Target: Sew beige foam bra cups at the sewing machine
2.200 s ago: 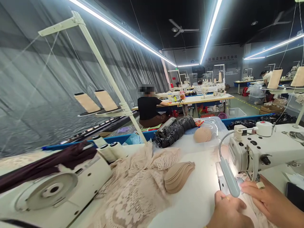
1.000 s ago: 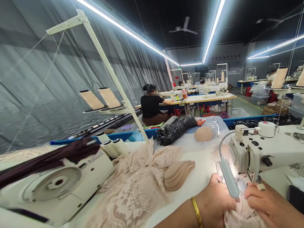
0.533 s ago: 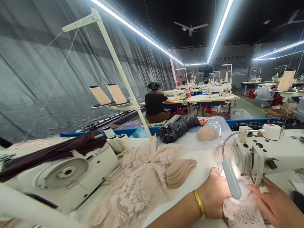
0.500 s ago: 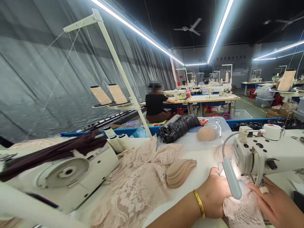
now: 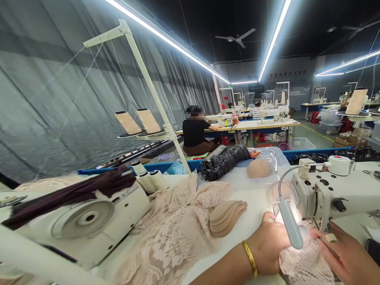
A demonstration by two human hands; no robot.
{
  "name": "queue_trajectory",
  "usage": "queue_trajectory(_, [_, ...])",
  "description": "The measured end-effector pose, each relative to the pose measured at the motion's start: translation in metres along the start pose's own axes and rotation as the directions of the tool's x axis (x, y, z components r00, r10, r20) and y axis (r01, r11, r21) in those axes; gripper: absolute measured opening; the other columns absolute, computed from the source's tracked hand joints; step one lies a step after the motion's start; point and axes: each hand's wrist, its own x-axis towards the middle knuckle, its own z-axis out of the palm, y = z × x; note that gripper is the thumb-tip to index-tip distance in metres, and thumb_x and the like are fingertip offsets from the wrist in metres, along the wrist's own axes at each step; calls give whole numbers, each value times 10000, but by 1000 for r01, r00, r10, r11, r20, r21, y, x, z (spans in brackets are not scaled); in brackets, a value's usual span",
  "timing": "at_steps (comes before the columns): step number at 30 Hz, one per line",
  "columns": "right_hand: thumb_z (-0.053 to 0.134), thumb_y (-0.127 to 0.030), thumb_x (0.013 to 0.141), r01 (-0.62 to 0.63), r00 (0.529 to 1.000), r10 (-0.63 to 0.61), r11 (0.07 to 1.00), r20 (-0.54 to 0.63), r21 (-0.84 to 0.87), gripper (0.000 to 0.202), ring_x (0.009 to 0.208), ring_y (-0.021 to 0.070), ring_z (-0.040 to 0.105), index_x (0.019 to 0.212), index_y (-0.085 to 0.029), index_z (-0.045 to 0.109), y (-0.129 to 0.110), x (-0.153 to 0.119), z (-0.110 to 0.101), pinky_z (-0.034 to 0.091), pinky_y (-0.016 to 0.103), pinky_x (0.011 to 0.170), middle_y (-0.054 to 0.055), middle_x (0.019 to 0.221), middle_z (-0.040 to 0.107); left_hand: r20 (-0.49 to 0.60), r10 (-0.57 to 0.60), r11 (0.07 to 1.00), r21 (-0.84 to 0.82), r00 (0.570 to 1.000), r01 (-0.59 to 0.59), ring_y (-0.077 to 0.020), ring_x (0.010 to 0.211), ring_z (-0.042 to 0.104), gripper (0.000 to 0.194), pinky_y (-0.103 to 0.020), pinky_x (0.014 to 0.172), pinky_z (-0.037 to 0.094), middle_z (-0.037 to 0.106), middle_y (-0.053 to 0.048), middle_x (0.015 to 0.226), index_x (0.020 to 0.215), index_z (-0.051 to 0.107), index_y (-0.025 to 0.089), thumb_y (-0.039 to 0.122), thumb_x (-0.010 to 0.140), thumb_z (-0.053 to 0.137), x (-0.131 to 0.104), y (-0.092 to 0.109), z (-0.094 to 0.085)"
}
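Note:
At the sewing machine (image 5: 308, 194) on the right, my left hand (image 5: 267, 245), with a gold bangle on its wrist, is closed on pale pink lace fabric (image 5: 305, 265). The grey lamp head (image 5: 291, 227) hides part of its fingers. My right hand (image 5: 346, 251) is at the other side of the needle area, fingers bent and pressed together on the same lace. A light-coloured band wraps one finger. The lace hangs down between both hands toward the front edge. The needle and presser foot are mostly hidden.
A stack of beige cup pads (image 5: 227, 217) lies beside a heap of lace (image 5: 172, 233). A second machine (image 5: 86, 221) stands at left under a thread stand (image 5: 148, 79). Behind are a black plastic bundle (image 5: 225, 160), a clear lid (image 5: 273, 158) and a seated person (image 5: 194, 132).
The view has shifted slightly. My right hand's fingers have moved a little at the lace, and the lace between my hands lies slightly differently. My left hand stays almost in place.

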Motion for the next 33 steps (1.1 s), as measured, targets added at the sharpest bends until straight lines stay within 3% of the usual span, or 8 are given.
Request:
queue_trajectory(3, [528, -210, 1008, 80, 995, -76, 994, -62, 80, 249, 888, 222, 836, 1192, -245, 691, -2, 7, -10, 698, 334, 817, 34, 1002, 851, 31, -40, 997, -60, 999, 42, -222, 918, 669, 181, -533, 983, 313, 742, 20, 1113, 1073, 608, 270, 313, 899, 638, -6, 4, -10])
queue_trajectory(9, [727, -491, 984, 215, 963, -239, 960, 122, 180, 448, 1014, 240, 824, 1351, -258, 619, -15, 17, -13, 670, 297, 786, 28, 1179, 838, 96, -287, 957, 72, 953, 281, -378, 1097, 598, 371, -650, 1025, 308, 684, -139, 1215, 1184, 669, 227, 501, 940, 612, -4, 22, -16])
queue_trajectory(12, [619, -253, 1036, 86, 973, -121, 981, 197, 176, 216, 902, 204, 816, 1243, -296, 664, -19, 7, 3, 619, 259, 717, -10, 992, 826, 162, -376, 927, 89, 912, 366, -370, 1063, 585, 415, -570, 948, 377, 670, -182, 1164, 1148, 675, 162, 511, 947, 576, 4, 32, -11])
queue_trajectory(14, [505, -144, 1038, 10, 971, -51, 984, 233, 175, 280, 820, 191, 783, 1182, -299, 687, -16, -2, 12, 596, 267, 720, 1, 955, 801, 202, -395, 919, 97, 896, 383, -371, 1065, 584, 436, -543, 920, 391, 665, -181, 1147, 1140, 674, 159, 530, 926, 593, 7, 36, -10])
queue_trajectory(19, [489, -161, 1016, -136, 963, 91, 977, 254, 166, 280, 888, 247, 743, 1084, -288, 729, -2, -15, 14, 605, 324, 755, 68, 998, 772, 375, -295, 955, 119, 879, 270, -401, 1121, 586, 492, -513, 873, 416, 630, -191, 1242, 1210, 641, 187, 509, 841, 692, -2, 29, -26])
queue_trajectory(24, [583, -246, 985, -248, 890, 148, 951, 431, 186, 303, 1156, 321, 734, 1222, -342, 746, 9, -21, 9, 622, 422, 974, 66, 1178, 791, 488, -65, 987, -99, 871, 129, -388, 1148, 600, 503, -504, 866, 403, 655, -168, 1279, 1281, 599, 187, 467, 866, 640, -13, 17, -52])
queue_trajectory(29, [554, -226, 1017, -355, 826, 169, 897, 537, 264, 281, 1205, 279, 707, 1095, -380, 776, 6, -12, -8, 597, 392, 1001, 36, 1250, 744, 394, -51, 995, -55, 918, 80, -389, 1103, 609, 589, -469, 840, 361, 627, -148, 1345, 1404, 564, 313, 529, 865, 662, -14, 13, -50])
queue_trajectory(33, [530, -48, 887, -322, 854, 92, 867, 512, 381, 277, 980, 216, 725, 795, -278, 652, 10, -5, -21, 611, 343, 906, 0, 1024, 723, 288, -39, 998, 59, 957, 23, -343, 1044, 621, 305, -411, 764, 332, 684, -98, 1182, 1091, 638, 259, 458, 866, 687, -10, 14, -31])
